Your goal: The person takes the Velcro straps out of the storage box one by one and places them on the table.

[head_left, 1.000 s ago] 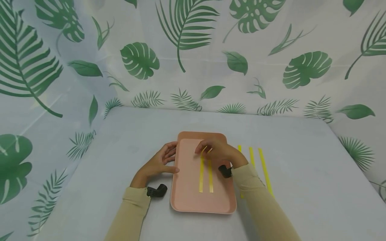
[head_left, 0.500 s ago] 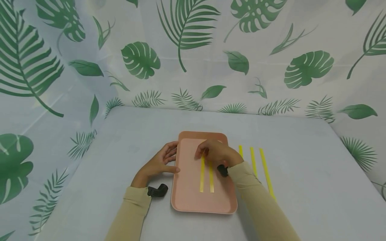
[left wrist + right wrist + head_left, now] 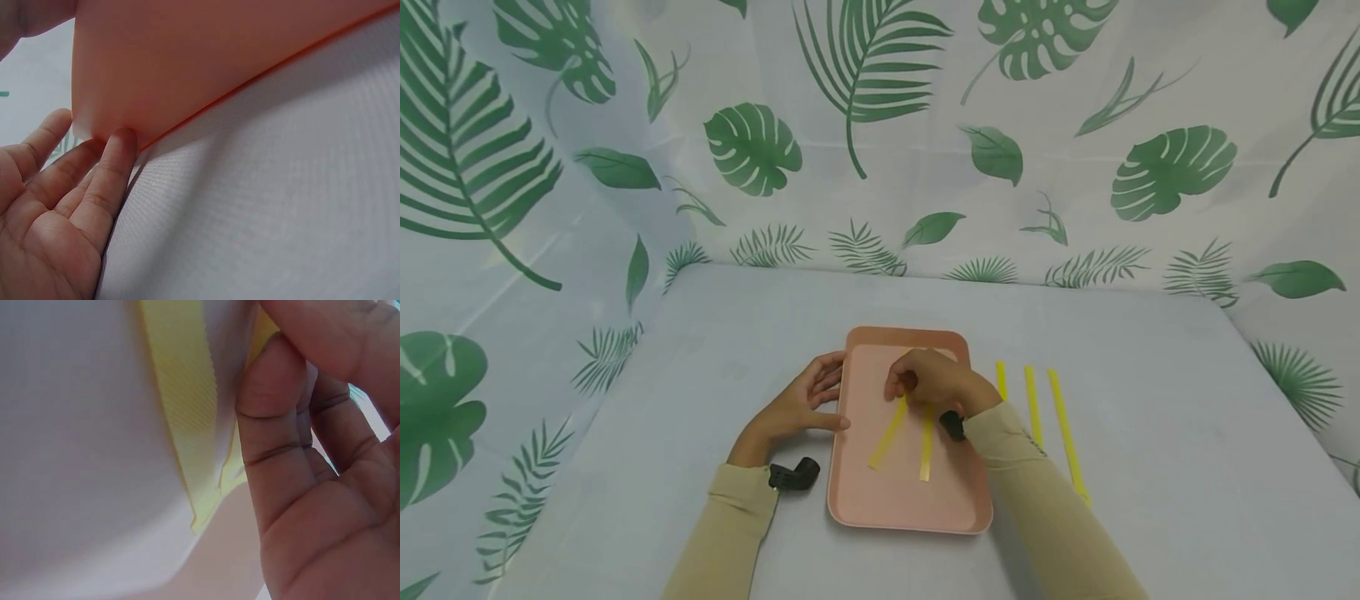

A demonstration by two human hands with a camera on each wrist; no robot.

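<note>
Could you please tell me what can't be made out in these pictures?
Head view: parts of the left tray strip and right tray strip, covered by the right hand.
Head view: lower parts of the left outer strip and middle outer strip, behind the right sleeve.
Left wrist view: part of the left hand, cut off by the left edge.
Right wrist view: the pinched bit of strip, hidden by fingertips.

A pale table bears a pink tray and three yellow strips.

The right sleeve crosses the tray's right side, near side free
</note>
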